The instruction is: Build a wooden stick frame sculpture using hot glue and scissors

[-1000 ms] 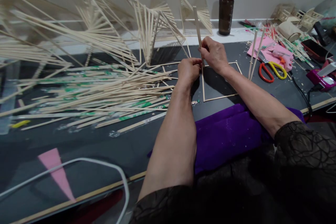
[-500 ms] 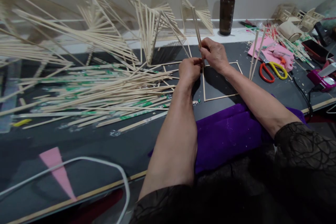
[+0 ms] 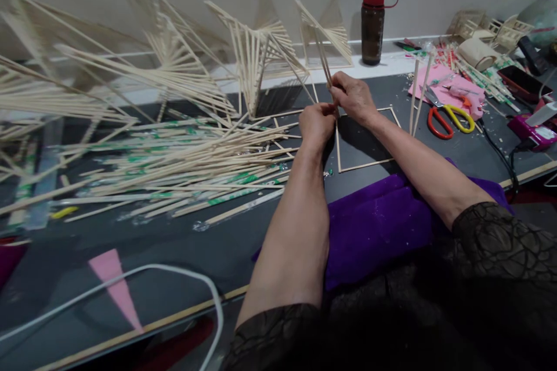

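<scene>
My right hand (image 3: pixel 354 97) is closed around a few thin wooden sticks (image 3: pixel 322 58), which stand nearly upright and lean a little left. Lower down, my left hand (image 3: pixel 317 123) pinches at the foot of these sticks; its fingertips are partly hidden. Both hands meet at the far left corner of a square stick frame (image 3: pixel 338 151) lying flat on the dark table (image 3: pixel 209 255). Two more sticks (image 3: pixel 413 98) rise from the right side of the frame, partly behind my right forearm. To my left hand's left lies a big pile of loose and paper-wrapped chopsticks (image 3: pixel 195 156).
Several twisted stick structures (image 3: pixel 265 46) stand along the wall. A red-capped bottle (image 3: pixel 373 29) is behind my hands. At the right are scissors (image 3: pixel 441 122), pink paper (image 3: pixel 465 90), a phone (image 3: pixel 522 82) and cables. Purple cloth (image 3: pixel 378 226) lies at the front, a white cable (image 3: pixel 174 269) at left.
The view has shifted slightly, so more of the left side shows. My hands keep the same hold on the sticks at the frame's corner.
</scene>
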`<action>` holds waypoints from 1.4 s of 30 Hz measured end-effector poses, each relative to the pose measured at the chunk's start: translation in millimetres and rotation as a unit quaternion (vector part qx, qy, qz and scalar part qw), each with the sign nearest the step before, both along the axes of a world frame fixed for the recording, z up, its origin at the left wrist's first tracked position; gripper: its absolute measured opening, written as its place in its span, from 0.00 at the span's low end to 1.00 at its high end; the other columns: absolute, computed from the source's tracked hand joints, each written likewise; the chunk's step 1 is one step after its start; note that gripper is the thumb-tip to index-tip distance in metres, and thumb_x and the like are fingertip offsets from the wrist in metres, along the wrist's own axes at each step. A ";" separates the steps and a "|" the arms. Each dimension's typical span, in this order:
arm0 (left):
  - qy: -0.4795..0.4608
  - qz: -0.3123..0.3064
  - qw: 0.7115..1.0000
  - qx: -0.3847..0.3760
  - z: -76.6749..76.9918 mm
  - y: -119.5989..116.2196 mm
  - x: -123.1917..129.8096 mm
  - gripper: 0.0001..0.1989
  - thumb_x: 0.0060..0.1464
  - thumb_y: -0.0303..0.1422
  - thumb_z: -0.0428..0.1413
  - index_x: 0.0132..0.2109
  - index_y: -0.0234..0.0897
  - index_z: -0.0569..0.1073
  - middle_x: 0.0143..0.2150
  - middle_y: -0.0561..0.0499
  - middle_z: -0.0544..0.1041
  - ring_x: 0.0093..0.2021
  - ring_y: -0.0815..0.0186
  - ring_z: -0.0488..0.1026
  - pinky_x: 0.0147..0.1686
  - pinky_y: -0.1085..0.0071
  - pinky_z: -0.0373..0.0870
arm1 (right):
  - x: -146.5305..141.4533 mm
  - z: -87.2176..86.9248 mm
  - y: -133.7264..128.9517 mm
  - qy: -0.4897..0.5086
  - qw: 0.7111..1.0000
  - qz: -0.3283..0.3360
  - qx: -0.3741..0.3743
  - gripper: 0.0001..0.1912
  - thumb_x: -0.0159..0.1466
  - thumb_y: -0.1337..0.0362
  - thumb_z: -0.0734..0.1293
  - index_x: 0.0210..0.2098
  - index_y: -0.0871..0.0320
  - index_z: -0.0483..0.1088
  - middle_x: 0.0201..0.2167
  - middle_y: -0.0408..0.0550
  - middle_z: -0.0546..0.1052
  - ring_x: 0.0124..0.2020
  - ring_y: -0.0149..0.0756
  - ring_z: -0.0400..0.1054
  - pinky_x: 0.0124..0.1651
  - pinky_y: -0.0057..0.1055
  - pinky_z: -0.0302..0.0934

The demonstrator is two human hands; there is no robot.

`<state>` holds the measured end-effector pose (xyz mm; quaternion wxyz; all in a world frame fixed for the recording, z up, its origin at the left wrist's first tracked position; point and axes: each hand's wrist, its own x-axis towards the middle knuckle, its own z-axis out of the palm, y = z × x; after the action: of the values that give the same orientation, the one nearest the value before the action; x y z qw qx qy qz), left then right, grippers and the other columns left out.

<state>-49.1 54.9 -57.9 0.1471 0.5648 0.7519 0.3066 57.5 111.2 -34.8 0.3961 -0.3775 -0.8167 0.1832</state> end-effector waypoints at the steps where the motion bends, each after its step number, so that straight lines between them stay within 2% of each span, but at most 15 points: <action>1: 0.008 0.010 1.000 0.002 1.8 -0.1 2.0 0.18 0.57 0.32 0.54 0.53 0.34 0.78 0.50 0.45 0.81 0.51 0.60 0.77 0.49 0.68 0.68 | -0.1 0.1 -0.3 -0.001 1.000 -0.004 -0.003 0.07 0.63 0.72 0.60 0.30 0.55 0.64 0.26 0.39 0.70 0.30 0.31 0.64 0.40 0.28 0.59; 8: 0.077 0.046 0.996 -0.013 10.9 0.5 13.0 0.14 0.55 0.32 0.55 0.47 0.39 0.80 0.47 0.42 0.82 0.50 0.52 0.78 0.45 0.63 0.70 | 0.0 1.8 -4.3 -0.007 1.000 -0.015 -0.027 0.06 0.64 0.71 0.60 0.32 0.55 0.66 0.31 0.42 0.73 0.35 0.33 0.66 0.43 0.30 0.59; 11: 0.107 0.048 0.992 -0.039 12.8 2.5 13.5 0.14 0.57 0.33 0.53 0.47 0.39 0.80 0.47 0.40 0.82 0.50 0.50 0.78 0.44 0.61 0.70 | -0.5 3.1 -7.2 -0.006 1.000 -0.014 -0.021 0.06 0.64 0.71 0.61 0.31 0.55 0.65 0.31 0.42 0.74 0.35 0.33 0.66 0.43 0.28 0.58; 14: 0.126 0.046 0.990 -0.051 14.1 4.8 13.3 0.16 0.61 0.35 0.49 0.48 0.38 0.80 0.46 0.37 0.82 0.50 0.48 0.78 0.44 0.60 0.70 | -1.7 3.2 -9.0 0.006 0.999 -0.005 -0.045 0.06 0.64 0.70 0.61 0.31 0.55 0.64 0.33 0.42 0.73 0.37 0.32 0.66 0.44 0.27 0.57; 16: 0.128 0.042 0.990 -0.050 14.7 5.5 13.0 0.16 0.61 0.35 0.50 0.48 0.38 0.80 0.46 0.36 0.82 0.50 0.47 0.78 0.43 0.60 0.70 | -2.4 3.0 -9.3 0.009 0.998 -0.006 -0.057 0.06 0.64 0.70 0.60 0.31 0.54 0.63 0.33 0.41 0.73 0.37 0.32 0.66 0.45 0.26 0.57; 26: 0.135 0.036 0.989 -0.039 12.9 6.1 10.5 0.16 0.60 0.35 0.51 0.49 0.40 0.80 0.45 0.38 0.83 0.48 0.50 0.79 0.41 0.64 0.71 | -3.4 3.5 -10.3 0.009 0.999 -0.014 -0.047 0.08 0.63 0.70 0.61 0.28 0.54 0.62 0.33 0.42 0.74 0.36 0.33 0.66 0.43 0.28 0.58; 32: 0.141 0.041 0.988 -0.041 12.9 7.4 11.5 0.17 0.62 0.34 0.49 0.49 0.38 0.81 0.45 0.35 0.82 0.48 0.49 0.79 0.42 0.63 0.70 | -4.9 1.3 -7.9 0.009 0.999 -0.014 -0.049 0.07 0.63 0.70 0.61 0.29 0.53 0.62 0.34 0.43 0.75 0.38 0.35 0.67 0.46 0.29 0.59; 42: 0.146 0.032 0.988 -0.043 10.7 11.3 7.7 0.16 0.61 0.35 0.51 0.49 0.38 0.80 0.44 0.37 0.82 0.47 0.49 0.79 0.40 0.64 0.71 | -5.0 -2.8 -5.1 0.002 0.999 -0.012 -0.048 0.06 0.64 0.70 0.61 0.31 0.54 0.65 0.36 0.44 0.76 0.39 0.34 0.67 0.46 0.28 0.58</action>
<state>-41.4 66.2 -47.2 0.0498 0.5728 0.7952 0.1925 52.5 106.1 -37.6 0.3817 -0.4054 -0.8014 0.2184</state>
